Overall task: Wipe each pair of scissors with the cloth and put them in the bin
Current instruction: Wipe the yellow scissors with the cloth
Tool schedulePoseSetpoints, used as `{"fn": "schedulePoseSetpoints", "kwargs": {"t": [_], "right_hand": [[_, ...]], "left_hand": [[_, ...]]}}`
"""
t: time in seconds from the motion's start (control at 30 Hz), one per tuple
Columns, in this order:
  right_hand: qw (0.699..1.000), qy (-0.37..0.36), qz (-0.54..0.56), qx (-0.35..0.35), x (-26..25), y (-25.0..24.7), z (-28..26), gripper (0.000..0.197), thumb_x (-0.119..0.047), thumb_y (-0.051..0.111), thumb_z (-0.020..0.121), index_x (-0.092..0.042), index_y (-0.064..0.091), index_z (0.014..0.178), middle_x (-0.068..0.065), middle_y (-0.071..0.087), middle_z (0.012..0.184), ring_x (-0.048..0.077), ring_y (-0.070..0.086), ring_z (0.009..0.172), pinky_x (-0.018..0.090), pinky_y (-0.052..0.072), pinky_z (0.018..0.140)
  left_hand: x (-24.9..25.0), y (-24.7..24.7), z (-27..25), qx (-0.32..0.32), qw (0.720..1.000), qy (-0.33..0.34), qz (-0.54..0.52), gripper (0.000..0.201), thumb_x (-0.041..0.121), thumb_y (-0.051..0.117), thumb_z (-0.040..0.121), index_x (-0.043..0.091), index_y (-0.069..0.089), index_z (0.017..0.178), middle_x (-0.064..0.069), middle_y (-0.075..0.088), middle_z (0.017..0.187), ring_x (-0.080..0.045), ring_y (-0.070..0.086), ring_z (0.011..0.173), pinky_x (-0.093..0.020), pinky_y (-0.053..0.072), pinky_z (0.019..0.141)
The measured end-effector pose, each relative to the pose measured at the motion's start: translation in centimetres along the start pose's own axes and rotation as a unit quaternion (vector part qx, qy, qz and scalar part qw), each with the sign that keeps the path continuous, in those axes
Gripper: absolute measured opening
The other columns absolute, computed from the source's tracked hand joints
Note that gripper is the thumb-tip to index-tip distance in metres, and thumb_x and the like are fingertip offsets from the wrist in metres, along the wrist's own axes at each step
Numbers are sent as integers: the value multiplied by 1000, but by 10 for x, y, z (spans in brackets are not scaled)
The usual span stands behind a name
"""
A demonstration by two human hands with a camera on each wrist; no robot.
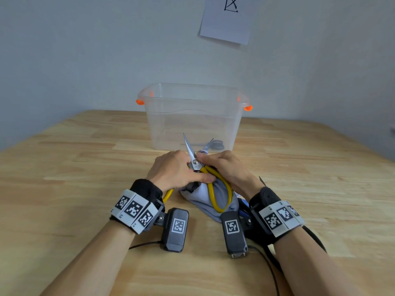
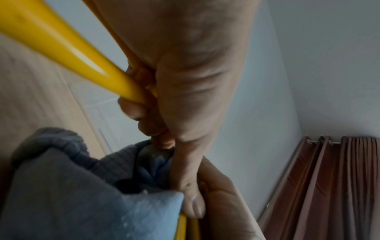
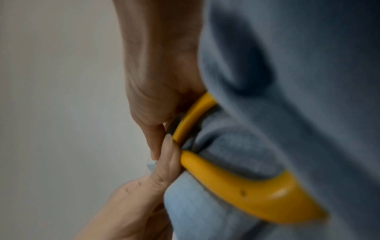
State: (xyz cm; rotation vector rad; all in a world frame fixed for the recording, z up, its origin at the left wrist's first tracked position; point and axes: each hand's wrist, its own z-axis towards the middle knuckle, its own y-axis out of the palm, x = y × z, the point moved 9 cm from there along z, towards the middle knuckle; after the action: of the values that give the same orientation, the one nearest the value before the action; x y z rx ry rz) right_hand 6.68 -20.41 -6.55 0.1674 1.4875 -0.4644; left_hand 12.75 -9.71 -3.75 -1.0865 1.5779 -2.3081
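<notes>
Yellow-handled scissors (image 1: pixel 195 162) are held just above the table with their blades spread, tips pointing at the clear bin (image 1: pixel 192 99). My left hand (image 1: pixel 181 169) grips them near the pivot, with one yellow handle (image 2: pixel 61 48) running through its curled fingers. My right hand (image 1: pixel 224 165) pinches the grey-blue cloth (image 1: pixel 201 195) around the right blade. The rest of the cloth (image 3: pixel 298 81) hangs down under the other yellow handle loop (image 3: pixel 236 186). A dark pair of scissors (image 1: pixel 214 144) lies inside the bin.
The bin has orange latches (image 1: pixel 248 107) and stands at the back of the wooden table (image 1: pixel 85 167), against the wall. A blue-handled pair of scissors (image 1: pixel 243 208) lies partly hidden under my right wrist. Cables trail from the wrist cameras.
</notes>
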Motion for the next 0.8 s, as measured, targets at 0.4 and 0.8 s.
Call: {"fn": "schedulePoseSetpoints", "kwargs": {"t": [0.4,0.8], "right_hand": [[992,-80,24,99,-7,-14,7,76,-55,71,73,17,50,64,14,49,62,23,41,62,44,36,56],[998,-10,-45,41,-7,-6,2,43,-28,69,93,-2,73,59,13,58,55,14,50,54,28,40,55]], "left_hand": [[2,-3,-2,3,1000,-9,20,64,77,75,60,20,47,57,7,48,55,-16,51,58,-33,30,53],[0,-4,-2,2,1000,-23,-2,55,71,78,62,26,48,50,9,46,50,-10,47,54,-30,27,50]]}}
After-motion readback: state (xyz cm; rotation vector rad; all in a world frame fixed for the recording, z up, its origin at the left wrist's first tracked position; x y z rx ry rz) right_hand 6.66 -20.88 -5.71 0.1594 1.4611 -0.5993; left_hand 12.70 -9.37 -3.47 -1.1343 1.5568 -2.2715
